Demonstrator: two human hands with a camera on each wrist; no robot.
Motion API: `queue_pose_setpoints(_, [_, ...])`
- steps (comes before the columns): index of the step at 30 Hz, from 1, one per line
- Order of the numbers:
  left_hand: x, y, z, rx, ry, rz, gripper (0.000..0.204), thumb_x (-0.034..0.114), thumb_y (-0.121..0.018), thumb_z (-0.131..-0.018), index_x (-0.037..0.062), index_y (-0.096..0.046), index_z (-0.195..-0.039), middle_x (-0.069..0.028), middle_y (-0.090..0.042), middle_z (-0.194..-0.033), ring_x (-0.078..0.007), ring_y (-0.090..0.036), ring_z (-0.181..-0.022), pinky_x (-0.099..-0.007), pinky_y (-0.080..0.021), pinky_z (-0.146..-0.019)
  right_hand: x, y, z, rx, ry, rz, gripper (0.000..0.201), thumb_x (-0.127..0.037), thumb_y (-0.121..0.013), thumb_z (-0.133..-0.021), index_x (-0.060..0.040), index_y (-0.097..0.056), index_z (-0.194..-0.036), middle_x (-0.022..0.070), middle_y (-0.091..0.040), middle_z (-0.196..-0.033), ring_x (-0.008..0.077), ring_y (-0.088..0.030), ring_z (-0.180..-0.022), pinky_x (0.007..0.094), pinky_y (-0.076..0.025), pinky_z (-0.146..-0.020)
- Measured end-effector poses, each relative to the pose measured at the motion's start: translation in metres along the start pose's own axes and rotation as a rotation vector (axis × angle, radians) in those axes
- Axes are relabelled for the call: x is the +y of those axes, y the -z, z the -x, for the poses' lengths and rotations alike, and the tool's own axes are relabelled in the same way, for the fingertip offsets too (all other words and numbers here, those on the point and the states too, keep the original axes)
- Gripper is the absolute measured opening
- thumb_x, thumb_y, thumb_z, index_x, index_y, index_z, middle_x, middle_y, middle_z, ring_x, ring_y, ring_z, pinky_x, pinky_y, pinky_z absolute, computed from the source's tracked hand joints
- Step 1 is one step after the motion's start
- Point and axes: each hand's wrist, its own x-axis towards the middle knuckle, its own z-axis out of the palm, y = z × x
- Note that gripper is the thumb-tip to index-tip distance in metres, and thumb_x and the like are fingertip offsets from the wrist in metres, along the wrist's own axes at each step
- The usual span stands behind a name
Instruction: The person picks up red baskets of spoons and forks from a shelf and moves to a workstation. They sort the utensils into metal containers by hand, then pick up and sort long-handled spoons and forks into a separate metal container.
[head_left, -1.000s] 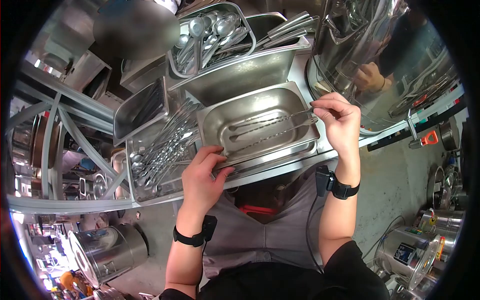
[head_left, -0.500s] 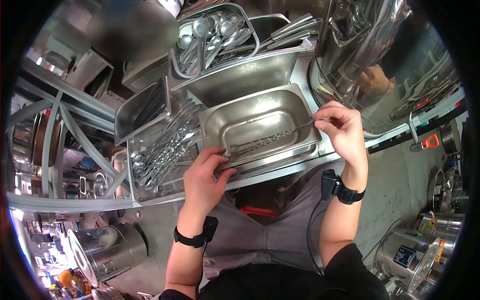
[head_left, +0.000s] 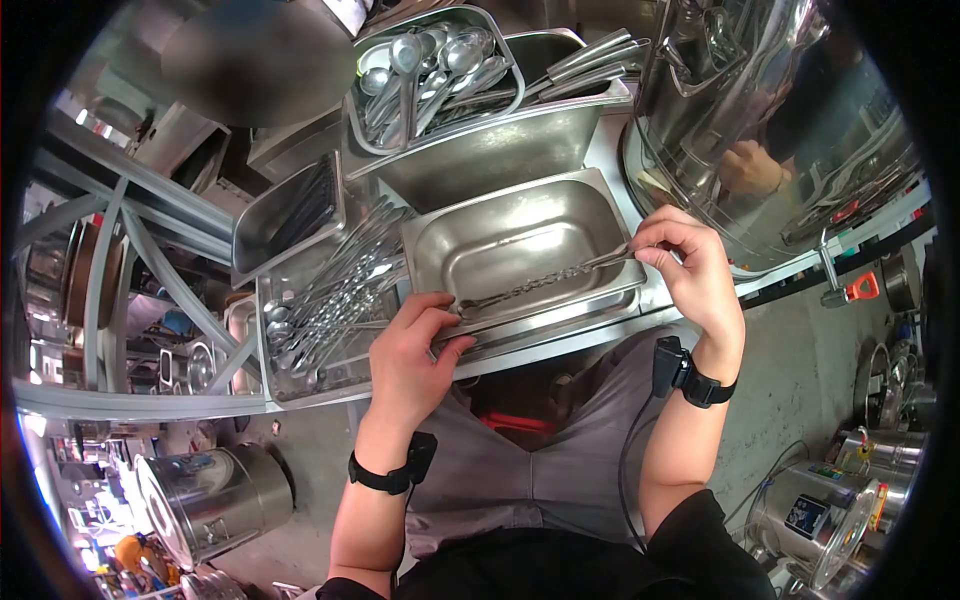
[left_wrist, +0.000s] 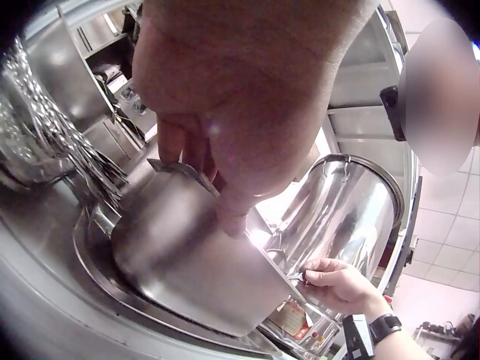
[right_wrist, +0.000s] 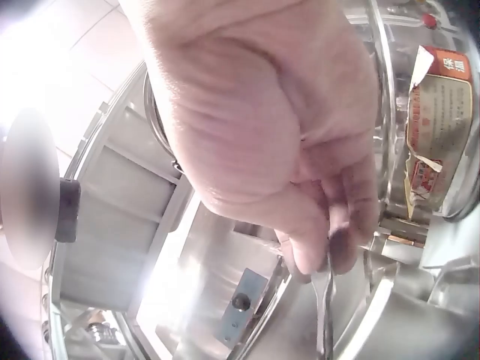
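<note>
In the head view my left hand (head_left: 410,345) holds the near left corner of a rectangular steel pan (head_left: 510,215). Its thumb lies outside the wall and its fingers go over the rim, as the left wrist view shows. At the pan's right rim, my right hand (head_left: 690,262) pinches the end of the long bar spoons (head_left: 540,283) between thumb and fingertips. Their twisted stems slant across the pan, bowls at the near left corner by my left fingers. Thin metal stems (right_wrist: 324,315) run from the right fingertips in the right wrist view.
Left of the pan, a tray (head_left: 300,398) carries many twisted-stem spoons (head_left: 335,315). Behind stand a deep steel container (head_left: 480,165), a pan of large spoons (head_left: 405,60) and a smaller pan with dark utensils (head_left: 245,240). A big shiny steel drum (head_left: 690,150) stands right.
My right hand has come slightly toward me and right. The bar spoons, earlier spread apart across the pan, now lie close together near its front side. The left hand stays on the corner.
</note>
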Motion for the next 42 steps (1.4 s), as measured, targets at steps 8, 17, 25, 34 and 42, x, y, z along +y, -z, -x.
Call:
queue_pose_setpoints(8, [0.001, 0.0, -0.001, 0.004, -0.007, -0.012, 0.024, 0.0, -0.085, -0.077, -0.0011, -0.07, -0.096, -0.0127, -0.071, -0.119, -0.0297, -0.075, -0.095, -0.0355, -0.062, -0.08, 0.002, -0.006, -0.002, -0.006, 0.031, 0.125, 0.012, 0.008, -0.073, -0.084, 0.0024, -0.074, -0.094, 0.0097, -0.066, -0.093, 0.0268, -0.065, -0.087, 0.0357, -0.051, -0.078])
queue_pose_setpoints(17, [0.0, 0.001, -0.001, 0.009, -0.017, -0.008, 0.025, 0.002, -0.085, -0.077, -0.0004, -0.07, -0.096, -0.0129, -0.072, -0.12, -0.03, -0.075, -0.094, -0.0353, -0.061, -0.08, -0.011, -0.005, 0.001, -0.069, -0.016, 0.204, 0.02, 0.007, -0.079, -0.076, 0.0018, -0.075, -0.095, 0.0103, -0.066, -0.099, 0.028, -0.065, -0.093, 0.0376, -0.051, -0.079])
queue_pose_setpoints(25, [0.001, 0.001, -0.001, 0.0, -0.014, -0.006, 0.025, 0.002, -0.085, -0.078, -0.0005, -0.07, -0.097, -0.0126, -0.072, -0.119, -0.028, -0.076, -0.092, -0.0345, -0.061, -0.078, -0.007, -0.005, 0.002, -0.079, -0.015, 0.199, 0.02, 0.008, -0.079, -0.074, 0.0021, -0.074, -0.092, 0.0108, -0.064, -0.101, 0.0305, -0.064, -0.098, 0.039, -0.051, -0.086])
queue_pose_setpoints(34, [0.002, 0.0, -0.001, 0.006, 0.006, -0.014, 0.025, 0.001, -0.085, -0.077, -0.0008, -0.071, -0.097, -0.0115, -0.072, -0.119, -0.0298, -0.075, -0.095, -0.0349, -0.062, -0.081, -0.014, -0.004, 0.001, -0.022, -0.001, 0.214, 0.03, 0.008, -0.081, -0.072, 0.0007, -0.073, -0.1, 0.0107, -0.064, -0.103, 0.0303, -0.064, -0.095, 0.0387, -0.052, -0.085])
queue_pose_setpoints(42, [0.002, 0.0, -0.001, 0.011, -0.001, 0.003, 0.026, 0.0, -0.085, -0.077, -0.0009, -0.071, -0.098, -0.0116, -0.072, -0.118, -0.0308, -0.074, -0.098, -0.0357, -0.062, -0.083, -0.01, 0.0, 0.003, -0.031, -0.02, 0.184, 0.033, 0.007, -0.084, -0.07, 0.001, -0.075, -0.102, 0.0097, -0.066, -0.099, 0.0279, -0.065, -0.09, 0.0388, -0.053, -0.082])
